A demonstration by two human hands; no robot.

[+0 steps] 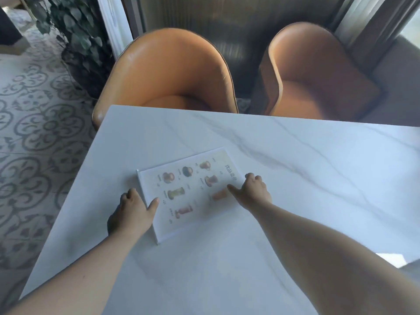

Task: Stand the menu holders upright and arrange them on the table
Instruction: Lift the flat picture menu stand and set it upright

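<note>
A clear menu holder (188, 192) with a drinks menu printed on it lies flat on the white marble table (295, 178), its base edge turned to the left. My left hand (131, 212) rests against that left base edge, thumb on the menu's face and fingers curled around the side. At the holder's right edge my right hand (252, 189) has its thumb on the face while the fingers curl over the far corner. Both hands touch the holder, which still lies flat on the table.
Two orange leather armchairs (172, 71) (318, 71) stand behind the table's far edge. A leafy potted plant (75, 39) is at the back left. Patterned floor tiles (29, 133) run along the table's left edge.
</note>
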